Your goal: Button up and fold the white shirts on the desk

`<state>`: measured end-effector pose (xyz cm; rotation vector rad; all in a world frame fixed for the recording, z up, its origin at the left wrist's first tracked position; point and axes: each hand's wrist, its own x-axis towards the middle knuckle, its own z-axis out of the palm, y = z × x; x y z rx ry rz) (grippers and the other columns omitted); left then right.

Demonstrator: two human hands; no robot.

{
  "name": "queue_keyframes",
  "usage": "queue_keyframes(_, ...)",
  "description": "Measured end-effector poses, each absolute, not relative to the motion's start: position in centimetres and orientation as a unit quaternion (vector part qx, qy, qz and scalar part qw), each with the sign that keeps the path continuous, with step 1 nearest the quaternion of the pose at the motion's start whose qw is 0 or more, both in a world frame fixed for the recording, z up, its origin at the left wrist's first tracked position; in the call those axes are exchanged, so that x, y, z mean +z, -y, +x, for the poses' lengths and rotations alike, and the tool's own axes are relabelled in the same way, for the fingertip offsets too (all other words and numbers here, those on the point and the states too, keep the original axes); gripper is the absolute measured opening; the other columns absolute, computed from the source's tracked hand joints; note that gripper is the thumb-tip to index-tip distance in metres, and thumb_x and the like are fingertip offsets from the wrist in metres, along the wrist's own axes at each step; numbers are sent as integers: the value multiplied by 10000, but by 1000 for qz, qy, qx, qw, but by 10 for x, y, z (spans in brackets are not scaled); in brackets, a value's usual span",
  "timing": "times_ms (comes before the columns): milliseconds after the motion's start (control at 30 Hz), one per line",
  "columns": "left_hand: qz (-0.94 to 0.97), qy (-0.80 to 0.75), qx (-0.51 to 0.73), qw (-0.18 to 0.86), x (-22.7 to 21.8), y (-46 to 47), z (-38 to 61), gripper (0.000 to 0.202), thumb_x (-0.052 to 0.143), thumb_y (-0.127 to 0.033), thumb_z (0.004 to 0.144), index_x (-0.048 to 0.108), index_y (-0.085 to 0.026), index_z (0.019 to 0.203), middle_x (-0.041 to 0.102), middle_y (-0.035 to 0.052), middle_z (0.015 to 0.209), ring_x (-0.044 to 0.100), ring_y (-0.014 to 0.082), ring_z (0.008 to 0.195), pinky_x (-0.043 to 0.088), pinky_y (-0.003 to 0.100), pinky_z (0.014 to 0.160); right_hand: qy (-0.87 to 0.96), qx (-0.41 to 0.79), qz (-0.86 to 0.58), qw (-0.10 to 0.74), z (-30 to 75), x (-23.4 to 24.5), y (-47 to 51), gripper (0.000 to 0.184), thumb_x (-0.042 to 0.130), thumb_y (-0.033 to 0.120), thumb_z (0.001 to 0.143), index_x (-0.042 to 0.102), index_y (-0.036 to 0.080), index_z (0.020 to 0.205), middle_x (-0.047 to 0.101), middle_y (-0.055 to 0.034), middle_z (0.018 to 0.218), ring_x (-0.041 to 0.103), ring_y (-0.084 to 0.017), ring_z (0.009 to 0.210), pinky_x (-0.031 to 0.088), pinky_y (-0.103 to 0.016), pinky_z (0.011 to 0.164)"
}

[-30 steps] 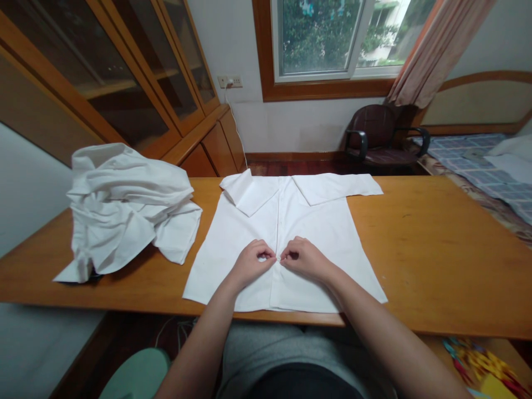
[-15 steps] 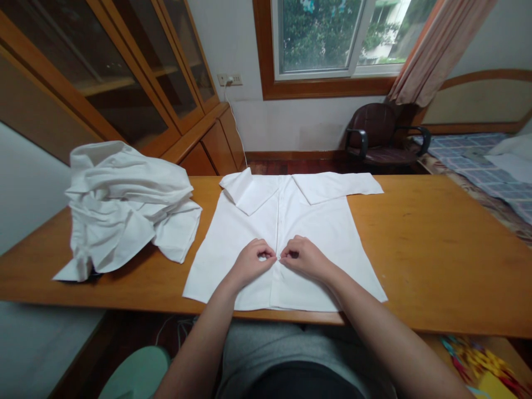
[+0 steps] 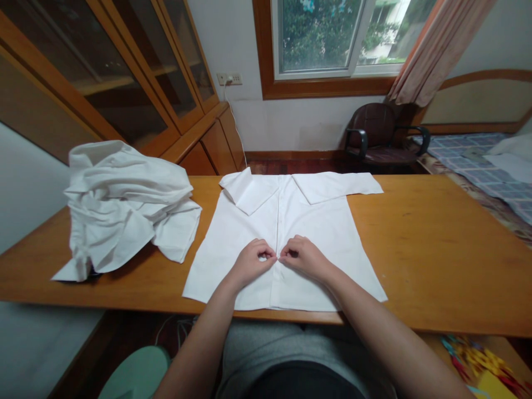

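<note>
A white button-front shirt point(image 3: 320, 233) lies flat on the wooden table point(image 3: 436, 249), its hem towards me. Both sleeves are folded across its upper part, and the right one sticks out past the side. At the lower middle of the front strip, my left hand point(image 3: 254, 259) pinches the cloth between thumb and fingers. My right hand point(image 3: 302, 256) pinches the same strip from the other side, its fingertips almost meeting the left ones. Whether a button is between the fingertips is too small to tell.
A crumpled heap of white cloth point(image 3: 128, 199) lies on the table's left. Beyond the table are a glass-door cabinet point(image 3: 183, 133), a dark armchair point(image 3: 376, 133) and a bed point(image 3: 477, 160). A pale green stool point(image 3: 135, 374) stands below left, and colourful items point(image 3: 486, 360) lie below right.
</note>
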<state>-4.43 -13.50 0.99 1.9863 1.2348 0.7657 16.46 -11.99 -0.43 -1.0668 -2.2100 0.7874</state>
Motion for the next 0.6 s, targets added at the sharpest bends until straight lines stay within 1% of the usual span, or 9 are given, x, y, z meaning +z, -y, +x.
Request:
queue_keyframes(167, 757, -476, 297, 337, 11, 135, -44, 88, 648, -180, 791, 691, -209, 720, 624, 12, 754, 582, 177, 806, 466, 296, 744, 811, 307, -407, 287, 164, -5, 120, 82, 766, 187, 794, 690, 203, 767, 632, 20, 695, 547, -148, 738, 380, -272, 720)
queue_keyframes(333, 759, -473, 294, 338, 9, 135, -45, 88, 654, -203, 802, 691, -210, 723, 621, 15, 755, 580, 181, 815, 462, 304, 749, 792, 320, -424, 300, 164, -7, 119, 114, 783, 177, 767, 671, 197, 780, 597, 23, 700, 554, -143, 727, 392, -261, 692)
queue_keyframes(467, 760, -469, 298, 336, 5, 134, -46, 78, 658, -204, 812, 693, -212, 743, 623, 9, 768, 582, 175, 822, 456, 298, 754, 770, 344, -443, 304, 163, -9, 119, 179, 782, 205, 764, 647, 198, 882, 604, 31, 737, 549, -128, 675, 398, -250, 647)
queue_keyframes(600, 766, -466, 298, 326, 1, 133, -46, 95, 657, -219, 828, 685, -214, 737, 631, 8, 763, 586, 176, 825, 454, 300, 762, 763, 353, -447, 305, 162, -9, 119, 300, 745, 182, 796, 636, 209, 1074, 619, 38, 751, 551, -126, 666, 407, -257, 659)
